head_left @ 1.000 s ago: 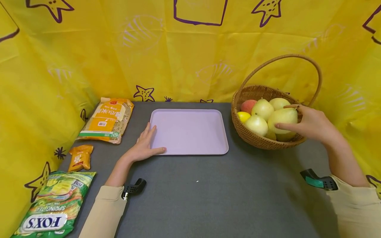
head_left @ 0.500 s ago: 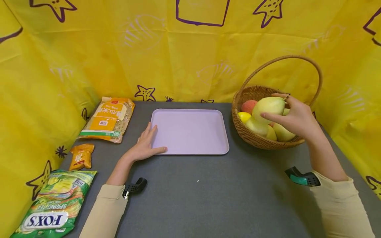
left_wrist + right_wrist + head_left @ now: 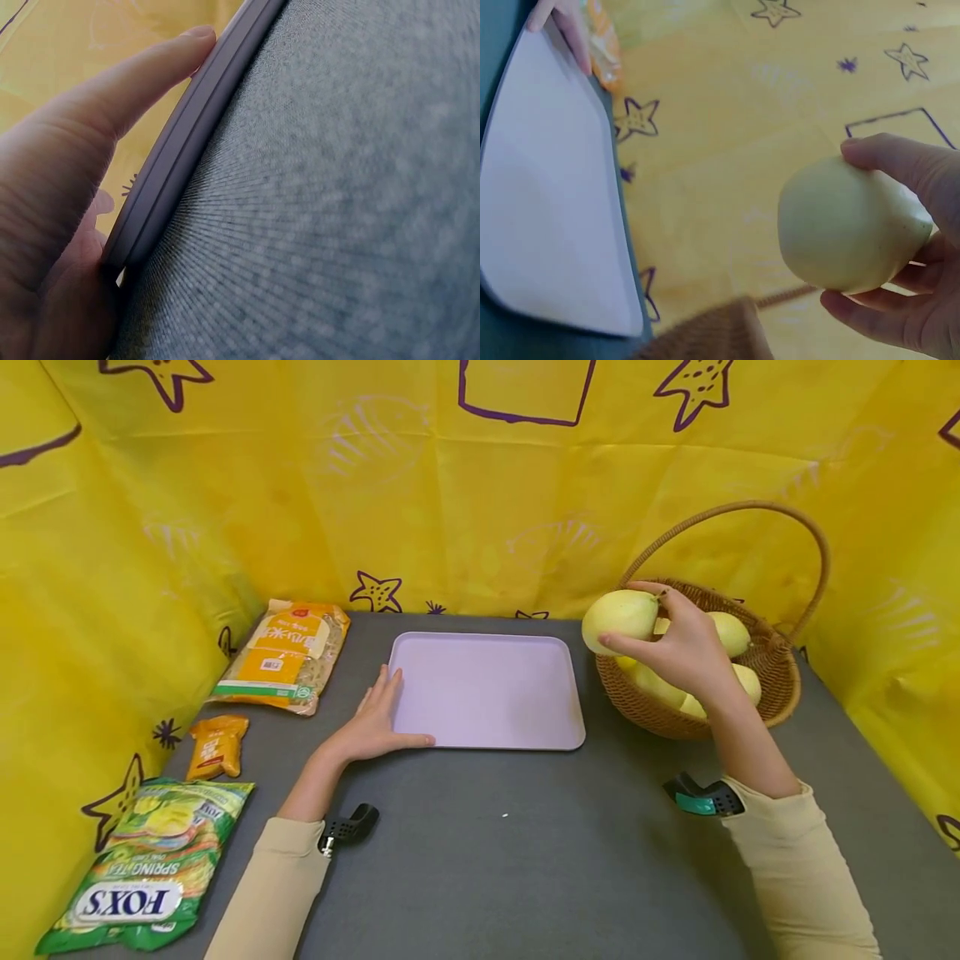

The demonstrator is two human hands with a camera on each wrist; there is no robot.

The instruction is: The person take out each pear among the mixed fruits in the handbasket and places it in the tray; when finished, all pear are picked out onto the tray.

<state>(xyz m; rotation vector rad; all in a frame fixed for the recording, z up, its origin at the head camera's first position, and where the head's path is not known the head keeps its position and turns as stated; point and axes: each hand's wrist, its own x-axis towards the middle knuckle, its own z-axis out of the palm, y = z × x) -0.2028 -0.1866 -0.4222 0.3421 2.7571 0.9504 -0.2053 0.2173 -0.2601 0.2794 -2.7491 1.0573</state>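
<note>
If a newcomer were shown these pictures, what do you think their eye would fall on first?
Probably the bright yellow backdrop with purple drawings, behind and beside the grey table. Next might come the pale, pear-like fruit that the right hand holds up at the left side of the wicker basket. The lilac tray also stands out, left of the basket, with the left hand at its left edge.

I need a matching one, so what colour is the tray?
Plain pale lilac; the tray shows best in the head view.

Grey tabletop (image 3: pixel 525 852): lilac tray (image 3: pixel 487 693), wicker basket (image 3: pixel 637 707), three packets (image 3: pixel 217 747).
</note>
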